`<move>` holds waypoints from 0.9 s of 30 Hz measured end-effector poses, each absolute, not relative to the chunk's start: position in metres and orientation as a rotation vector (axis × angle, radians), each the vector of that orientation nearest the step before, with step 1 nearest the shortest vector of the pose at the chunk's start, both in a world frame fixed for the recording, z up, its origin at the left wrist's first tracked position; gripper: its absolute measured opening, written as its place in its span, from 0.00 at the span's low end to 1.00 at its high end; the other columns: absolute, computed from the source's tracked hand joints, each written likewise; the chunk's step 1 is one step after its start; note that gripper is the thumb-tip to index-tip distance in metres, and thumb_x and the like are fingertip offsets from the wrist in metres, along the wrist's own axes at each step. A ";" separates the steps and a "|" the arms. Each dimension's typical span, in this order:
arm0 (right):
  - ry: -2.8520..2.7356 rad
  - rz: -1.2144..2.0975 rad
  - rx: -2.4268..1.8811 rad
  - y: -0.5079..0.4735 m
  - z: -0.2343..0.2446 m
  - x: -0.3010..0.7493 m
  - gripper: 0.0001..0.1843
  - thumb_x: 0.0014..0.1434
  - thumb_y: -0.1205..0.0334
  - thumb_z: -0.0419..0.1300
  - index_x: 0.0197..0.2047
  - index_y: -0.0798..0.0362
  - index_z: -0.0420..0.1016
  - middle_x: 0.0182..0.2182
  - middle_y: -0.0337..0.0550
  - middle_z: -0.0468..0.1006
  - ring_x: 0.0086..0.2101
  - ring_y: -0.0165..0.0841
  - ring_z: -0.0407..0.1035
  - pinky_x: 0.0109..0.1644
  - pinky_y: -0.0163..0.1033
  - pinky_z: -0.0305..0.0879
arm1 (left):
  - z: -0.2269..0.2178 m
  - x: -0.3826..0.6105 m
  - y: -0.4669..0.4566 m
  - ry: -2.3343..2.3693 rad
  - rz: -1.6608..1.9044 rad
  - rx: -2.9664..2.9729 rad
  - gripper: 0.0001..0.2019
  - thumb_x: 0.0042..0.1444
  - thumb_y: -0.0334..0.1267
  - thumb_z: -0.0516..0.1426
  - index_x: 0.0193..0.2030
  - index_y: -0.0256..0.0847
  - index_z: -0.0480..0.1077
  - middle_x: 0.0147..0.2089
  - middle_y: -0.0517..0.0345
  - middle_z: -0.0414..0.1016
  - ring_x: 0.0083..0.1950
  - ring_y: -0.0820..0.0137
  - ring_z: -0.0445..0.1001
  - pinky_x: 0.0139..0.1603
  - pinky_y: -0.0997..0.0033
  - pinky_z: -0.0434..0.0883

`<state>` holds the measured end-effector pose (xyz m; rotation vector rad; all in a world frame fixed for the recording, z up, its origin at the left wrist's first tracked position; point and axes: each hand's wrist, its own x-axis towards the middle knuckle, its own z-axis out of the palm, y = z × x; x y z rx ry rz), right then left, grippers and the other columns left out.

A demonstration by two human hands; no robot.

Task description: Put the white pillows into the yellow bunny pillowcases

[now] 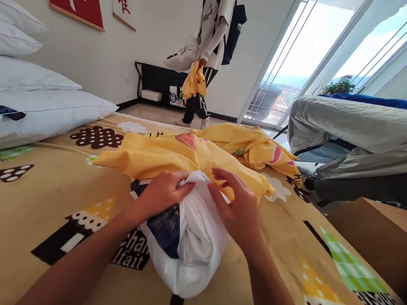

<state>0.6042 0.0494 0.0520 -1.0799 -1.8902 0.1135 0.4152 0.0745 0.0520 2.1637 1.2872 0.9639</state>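
Gripping the gathered far end of a soft, white fabric pillow point(196, 249) with the left hand point(162, 193), fingers clamped tight on a bunch of its cloth. Reaching to the same end with the right hand point(236, 210), fingers spread apart and closed on nothing; whether touching the pillow or just above it, cannot tell.

Lying lumpy and crumpled, with a dark blue printed patch on its left side, on a tan, cartoon-printed bedspread point(39, 206). Touching the pillow's far end: a thin, smooth yellow cloth point(161, 156) with a printed pattern, spread out and wrinkled.

Judged barely begun: pillow entirely bare, none of the yellow cloth drawn over it.

Farther beyond the pillow, a second yellow cloth point(256, 147), rumpled. Far to its left, plump stacked white pillows point(35, 108). Well beyond it, a person point(211, 41) standing, holding more yellow fabric.
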 end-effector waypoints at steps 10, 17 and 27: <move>-2.272 -0.399 -1.215 -0.019 0.009 0.542 0.22 0.59 0.56 0.60 0.55 0.52 0.67 0.66 0.61 0.57 0.58 0.65 0.58 0.44 0.67 0.69 | 0.043 0.410 0.090 1.285 1.171 2.013 0.16 0.59 0.48 0.53 0.27 0.39 0.65 0.26 0.64 0.65 0.31 0.73 0.64 0.33 0.74 0.61; -2.317 -0.317 -1.433 0.023 0.037 0.564 0.22 0.53 0.71 0.57 0.53 0.51 0.69 0.61 0.52 0.67 0.41 0.42 0.72 0.36 0.43 0.72 | 0.060 0.382 0.089 1.347 1.332 2.057 0.20 0.65 0.50 0.44 0.34 0.38 0.68 0.34 0.58 0.73 0.36 0.69 0.70 0.39 0.71 0.66; -2.687 -0.091 -1.186 0.026 0.042 0.584 0.43 0.58 0.75 0.50 0.72 0.38 0.43 0.48 0.48 0.73 0.41 0.38 0.71 0.43 0.41 0.68 | 0.069 0.346 0.076 1.353 0.704 2.397 0.12 0.58 0.35 0.49 0.37 0.42 0.74 0.36 0.57 0.78 0.34 0.68 0.74 0.35 0.73 0.70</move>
